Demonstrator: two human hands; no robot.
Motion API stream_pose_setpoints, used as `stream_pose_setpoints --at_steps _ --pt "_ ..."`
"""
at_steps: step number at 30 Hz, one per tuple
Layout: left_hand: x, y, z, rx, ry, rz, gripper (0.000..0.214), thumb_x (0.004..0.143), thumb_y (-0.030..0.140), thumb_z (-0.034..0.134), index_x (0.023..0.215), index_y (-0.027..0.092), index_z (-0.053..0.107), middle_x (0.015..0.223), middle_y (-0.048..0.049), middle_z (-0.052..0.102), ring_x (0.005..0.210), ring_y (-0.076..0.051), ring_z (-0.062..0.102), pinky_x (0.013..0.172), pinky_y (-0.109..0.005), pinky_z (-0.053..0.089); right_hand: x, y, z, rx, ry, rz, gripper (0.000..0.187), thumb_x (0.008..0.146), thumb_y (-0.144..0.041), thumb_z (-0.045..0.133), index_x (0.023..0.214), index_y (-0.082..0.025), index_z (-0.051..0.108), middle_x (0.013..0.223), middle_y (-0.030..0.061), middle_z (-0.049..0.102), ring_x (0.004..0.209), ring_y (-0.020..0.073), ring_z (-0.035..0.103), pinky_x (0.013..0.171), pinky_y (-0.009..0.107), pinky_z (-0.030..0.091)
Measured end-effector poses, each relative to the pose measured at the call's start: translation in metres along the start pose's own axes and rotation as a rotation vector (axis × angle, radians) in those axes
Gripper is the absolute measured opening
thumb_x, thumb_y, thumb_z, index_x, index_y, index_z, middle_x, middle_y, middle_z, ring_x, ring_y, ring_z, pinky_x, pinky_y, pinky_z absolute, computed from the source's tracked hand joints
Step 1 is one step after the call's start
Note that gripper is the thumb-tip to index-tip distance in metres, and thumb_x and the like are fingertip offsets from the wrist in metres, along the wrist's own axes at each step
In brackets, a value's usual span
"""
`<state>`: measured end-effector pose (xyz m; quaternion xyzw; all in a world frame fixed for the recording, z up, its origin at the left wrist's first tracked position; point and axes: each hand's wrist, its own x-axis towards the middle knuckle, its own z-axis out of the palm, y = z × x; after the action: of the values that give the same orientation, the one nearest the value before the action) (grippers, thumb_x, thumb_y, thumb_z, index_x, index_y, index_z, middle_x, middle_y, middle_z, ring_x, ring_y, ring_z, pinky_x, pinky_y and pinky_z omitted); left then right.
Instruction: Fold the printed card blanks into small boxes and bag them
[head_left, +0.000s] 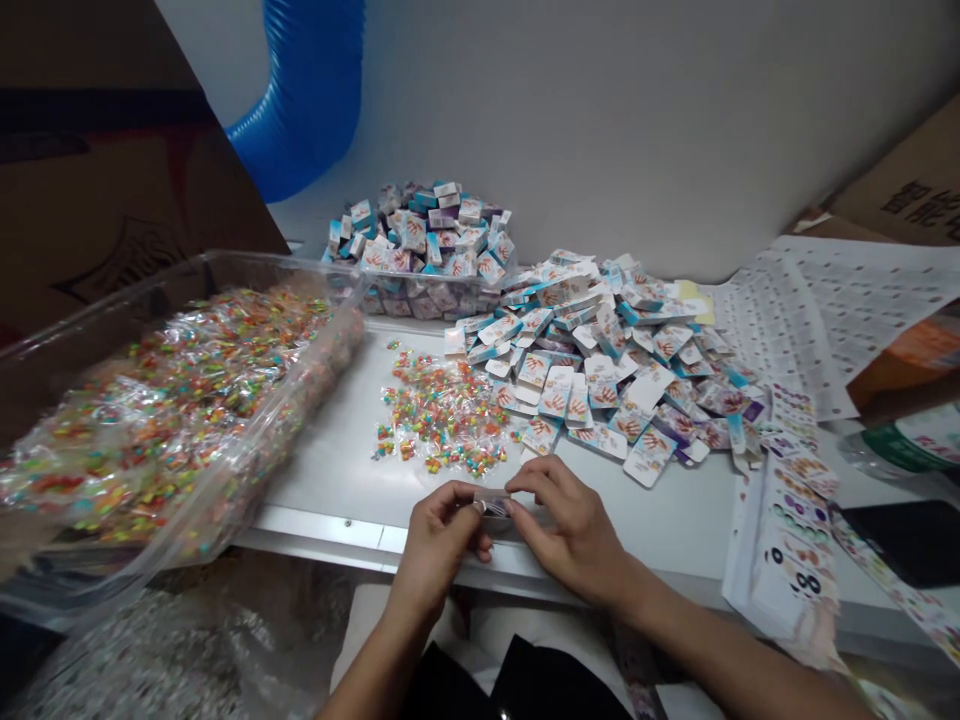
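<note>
Between my two hands is a small cardboard box (492,505), held near the table's front edge with what looks like its opening facing up. My left hand (441,535) pinches its left end between thumb and fingers. At the right end, the thumb and fingers of my right hand (566,520) close on the edge. What lies inside the box is too small to make out. Just beyond my hands lies a loose heap of little clear packets (450,410) with colourful pellets. Right of it spreads a pile of flattened-looking printed boxes (585,345) with open flaps.
A large clear tub (289,430) full of similar packets stands on the left. Behind, a clear container (431,280) is heaped with closed boxes. Sticker sheets (795,520), a dark phone (904,540) and a bottle (907,440) lie right. A blue hose (315,100) hangs at the back.
</note>
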<state>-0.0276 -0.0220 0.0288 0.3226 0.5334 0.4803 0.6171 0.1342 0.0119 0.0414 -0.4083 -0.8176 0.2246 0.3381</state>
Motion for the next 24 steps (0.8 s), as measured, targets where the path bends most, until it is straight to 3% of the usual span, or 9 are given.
stream_pose_setpoints --at_steps 4,9,11,18,24 --pt "-0.007 -0.011 0.005 0.203 0.059 0.171 0.037 0.075 0.032 0.06 0.108 0.015 0.056 0.057 0.0044 0.051 0.052 -0.009 0.046 0.053 -0.021 0.038 -0.003 0.0 0.0 -0.183 0.04 -0.198 0.023 0.082 -0.012 0.051 0.104 -0.018 0.056 0.094 0.0084 0.055 0.087 0.019 0.052 0.073 0.033 0.046" --pt "-0.008 -0.033 0.013 0.588 0.239 0.447 0.044 0.075 0.028 0.062 0.117 0.021 0.053 0.094 -0.0051 0.059 0.08 -0.018 0.053 0.074 -0.031 0.043 -0.004 -0.001 -0.001 -0.244 0.012 -0.224 0.022 0.081 -0.013 0.05 0.102 -0.017 0.058 0.096 0.0091 0.055 0.085 0.02 0.052 0.073 0.035 0.045" --pt "-0.006 -0.038 0.015 0.672 0.25 0.525 0.041 0.077 0.025 0.058 0.118 0.021 0.052 0.094 -0.0066 0.059 0.087 -0.021 0.052 0.079 -0.036 0.043 -0.004 -0.002 -0.002 -0.25 0.017 -0.226 0.022 0.081 -0.014 0.051 0.101 -0.017 0.058 0.097 0.0094 0.055 0.087 0.0204 0.052 0.075 0.036 0.045" --pt "-0.005 -0.042 0.015 0.688 0.175 0.606 0.038 0.084 0.016 0.044 0.121 0.023 0.046 0.105 -0.0082 0.053 0.099 -0.021 0.049 0.084 -0.038 0.043 0.001 0.0 -0.006 -0.27 0.005 -0.24 0.017 0.082 -0.014 0.052 0.097 -0.017 0.057 0.096 0.0089 0.056 0.089 0.0209 0.051 0.076 0.037 0.044" --pt "0.005 -0.051 0.028 0.772 0.219 0.727 0.047 0.076 0.018 0.05 0.121 0.016 0.037 0.11 -0.0115 0.049 0.106 -0.026 0.045 0.093 -0.049 0.035 -0.006 0.003 0.001 -0.256 0.074 -0.225 0.02 0.081 -0.013 0.053 0.1 -0.017 0.052 0.1 0.0098 0.055 0.092 0.022 0.051 0.077 0.039 0.044"
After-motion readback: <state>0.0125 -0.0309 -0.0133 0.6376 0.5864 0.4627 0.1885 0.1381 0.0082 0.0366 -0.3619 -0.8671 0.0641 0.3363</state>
